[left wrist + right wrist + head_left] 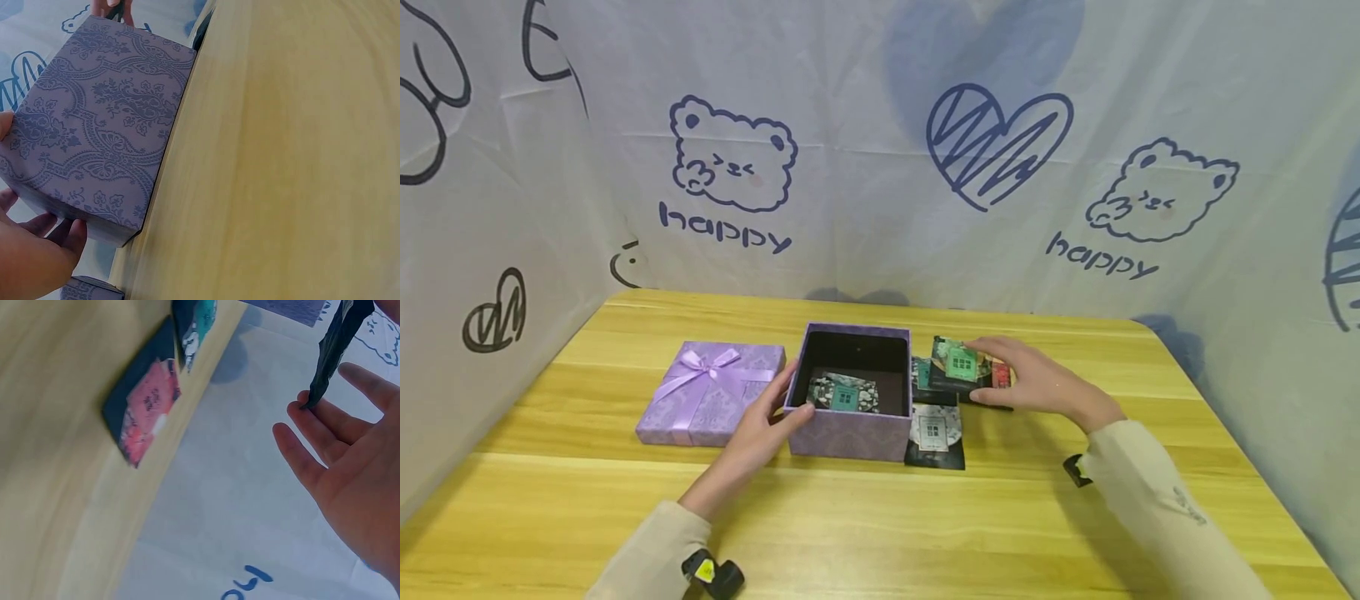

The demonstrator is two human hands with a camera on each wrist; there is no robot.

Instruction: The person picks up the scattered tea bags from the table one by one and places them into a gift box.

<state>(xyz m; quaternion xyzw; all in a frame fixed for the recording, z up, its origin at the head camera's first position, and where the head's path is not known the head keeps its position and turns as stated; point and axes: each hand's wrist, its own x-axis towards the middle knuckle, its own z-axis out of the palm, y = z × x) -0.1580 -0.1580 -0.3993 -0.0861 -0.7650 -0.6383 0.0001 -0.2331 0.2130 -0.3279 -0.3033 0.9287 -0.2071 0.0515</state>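
An open purple patterned box [850, 439] stands mid-table, a dark sachet with a teal label [842, 397] lying inside. My left hand [751, 440] holds the box at its left side, thumb at the front rim; in the left wrist view, fingertips [76, 240] press against the box wall [100, 125]. To the right of the box, my right hand [1041, 382] pinches a dark sachet with a green label [958, 365], raised off the table. Beneath and around it lie a red-labelled sachet [150, 403], a teal-labelled one [921, 374] and a black-and-white one [935, 428].
Left of the box lies its purple lid [718, 390] with a ribbon bow, close beside my left hand. The wooden table [880, 525] ends at a white cloth backdrop [865, 250] with drawings, which also hangs along both sides.
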